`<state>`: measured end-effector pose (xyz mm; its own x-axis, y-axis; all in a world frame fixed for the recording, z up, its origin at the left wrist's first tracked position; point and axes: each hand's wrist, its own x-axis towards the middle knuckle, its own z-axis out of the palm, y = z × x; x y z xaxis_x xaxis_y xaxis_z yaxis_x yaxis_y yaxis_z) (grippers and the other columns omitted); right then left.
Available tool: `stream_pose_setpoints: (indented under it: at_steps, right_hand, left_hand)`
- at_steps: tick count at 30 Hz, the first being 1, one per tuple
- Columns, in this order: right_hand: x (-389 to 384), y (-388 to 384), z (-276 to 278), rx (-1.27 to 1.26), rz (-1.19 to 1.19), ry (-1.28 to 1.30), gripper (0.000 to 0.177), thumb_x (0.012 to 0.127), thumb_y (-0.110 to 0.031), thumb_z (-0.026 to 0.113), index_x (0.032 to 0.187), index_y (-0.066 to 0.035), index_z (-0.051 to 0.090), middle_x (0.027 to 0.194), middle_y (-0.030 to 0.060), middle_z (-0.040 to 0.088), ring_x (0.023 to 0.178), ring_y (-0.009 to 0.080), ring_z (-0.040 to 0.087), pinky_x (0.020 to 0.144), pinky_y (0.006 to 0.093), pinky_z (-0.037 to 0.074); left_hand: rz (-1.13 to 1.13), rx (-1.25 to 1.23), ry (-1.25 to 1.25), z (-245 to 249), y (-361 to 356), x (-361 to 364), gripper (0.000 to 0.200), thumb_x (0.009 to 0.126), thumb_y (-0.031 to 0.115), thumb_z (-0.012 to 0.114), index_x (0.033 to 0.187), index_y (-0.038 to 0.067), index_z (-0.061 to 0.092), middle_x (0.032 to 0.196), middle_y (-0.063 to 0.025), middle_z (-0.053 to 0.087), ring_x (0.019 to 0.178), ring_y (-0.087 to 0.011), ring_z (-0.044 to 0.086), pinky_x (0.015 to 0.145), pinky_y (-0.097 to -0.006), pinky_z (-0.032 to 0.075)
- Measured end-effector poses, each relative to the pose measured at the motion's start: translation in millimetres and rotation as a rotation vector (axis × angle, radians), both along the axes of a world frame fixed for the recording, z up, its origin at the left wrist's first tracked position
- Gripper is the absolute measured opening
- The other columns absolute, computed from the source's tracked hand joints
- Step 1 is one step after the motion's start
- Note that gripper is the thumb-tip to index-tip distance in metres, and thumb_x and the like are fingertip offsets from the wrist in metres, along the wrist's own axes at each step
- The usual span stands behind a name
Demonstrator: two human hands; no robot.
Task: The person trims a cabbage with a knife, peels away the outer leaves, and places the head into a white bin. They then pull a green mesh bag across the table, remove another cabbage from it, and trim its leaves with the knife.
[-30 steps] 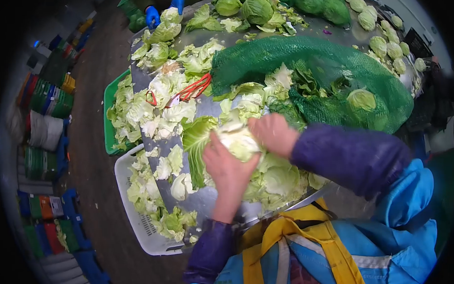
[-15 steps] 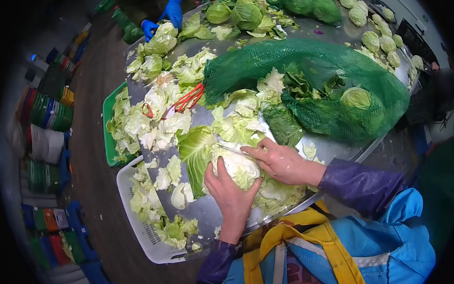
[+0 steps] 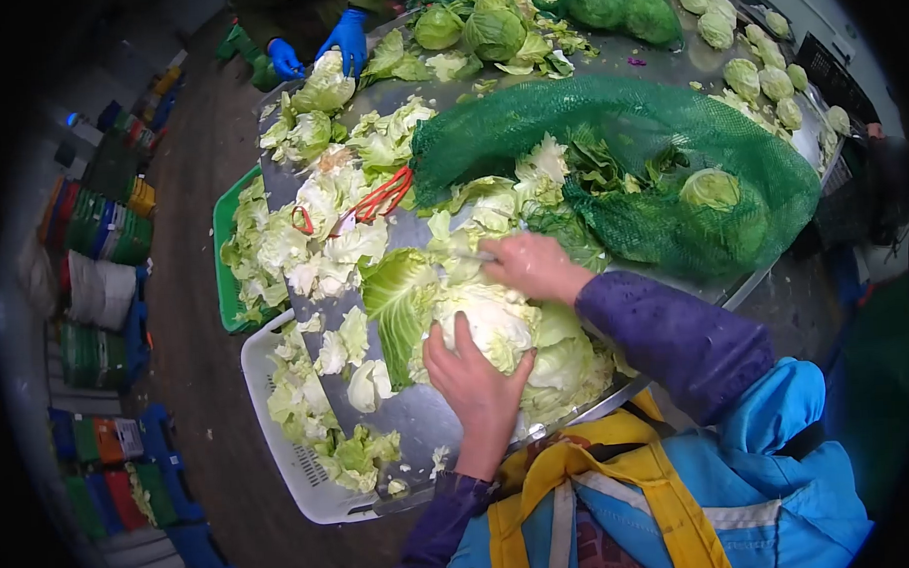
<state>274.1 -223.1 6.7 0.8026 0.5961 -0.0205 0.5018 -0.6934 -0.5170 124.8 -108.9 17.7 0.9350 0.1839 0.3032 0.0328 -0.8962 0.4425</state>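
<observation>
A pale, trimmed cabbage (image 3: 488,323) lies on the metal table in front of me. My left hand (image 3: 475,383) grips its near side, thumb and fingers spread around it. In my right hand (image 3: 536,266) is a knife (image 3: 468,253), its handle mostly hidden by the fingers and its blurred blade pointing left, just beyond the cabbage. A large green outer leaf (image 3: 400,301) lies left of the cabbage. More loose leaves (image 3: 563,370) sit under and beside it on the right.
A green mesh bag (image 3: 609,128) with a cabbage inside stretches across the table. Red straps (image 3: 381,194) lie among leaves. A white basket (image 3: 280,440) and a green crate (image 3: 223,242) of leaves stand at the left edge. A co-worker's blue-gloved hands (image 3: 346,39) handle cabbage at the far end.
My right hand and the knife have moved away from me, off the cabbage's top to just beyond it. My left hand stays on the cabbage. The co-worker's gloved hands have shifted slightly.
</observation>
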Motion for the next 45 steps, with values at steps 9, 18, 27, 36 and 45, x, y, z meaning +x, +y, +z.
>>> stream_pose_setpoints:
  at_steps: [9,18,27,36,45]
  right_hand:
    - [-37,-14,37,0.139,-0.227,0.229,0.045,0.086,-0.041,0.055,0.105,-0.001,0.054,0.083,0.0225,0.064,0.077,0.0356,0.063,0.068,0.0448,0.048]
    - [-63,-40,-24,0.350,-0.200,0.618,0.047,0.079,-0.043,0.064,0.104,-0.004,0.056,0.079,0.0190,0.063,0.072,0.0314,0.063,0.063,0.0382,0.049]
    - [-89,24,39,0.165,-0.012,-0.091,0.038,0.079,-0.035,0.066,0.102,-0.006,0.056,0.085,0.0144,0.061,0.069,0.0301,0.063,0.059,0.0355,0.049]
    - [-73,-7,4,0.164,-0.086,-0.029,0.016,0.082,-0.020,0.060,0.091,-0.008,0.054,0.075,0.0112,0.061,0.062,0.0303,0.062,0.052,0.0385,0.048]
    - [-86,29,21,0.090,0.004,-0.120,0.032,0.082,-0.033,0.063,0.096,-0.008,0.049,0.079,0.0141,0.061,0.058,0.0318,0.060,0.050,0.0396,0.047]
  left_hand:
    - [0.063,-0.204,-0.040,-11,20,-24,0.097,0.060,0.027,0.084,0.133,-0.005,0.029,0.131,-0.0241,0.027,0.122,-0.0392,0.030,0.102,-0.0488,0.028]
    - [0.179,-0.656,-0.014,-27,54,-40,0.096,0.059,0.019,0.083,0.133,-0.003,0.026,0.129,-0.0213,0.033,0.121,-0.0337,0.035,0.104,-0.0427,0.028]
    - [0.126,-0.381,0.003,-16,48,-50,0.095,0.061,0.019,0.083,0.134,-0.002,0.026,0.127,-0.0200,0.030,0.120,-0.0342,0.033,0.103,-0.0443,0.029]
    - [0.211,-0.626,0.004,-31,60,-59,0.095,0.060,0.020,0.084,0.134,-0.002,0.028,0.125,-0.0195,0.030,0.119,-0.0344,0.033,0.103,-0.0442,0.028]
    - [0.194,-0.452,0.037,-13,40,-47,0.093,0.060,0.019,0.084,0.132,-0.002,0.030,0.123,-0.0190,0.030,0.118,-0.0344,0.034,0.101,-0.0448,0.030]
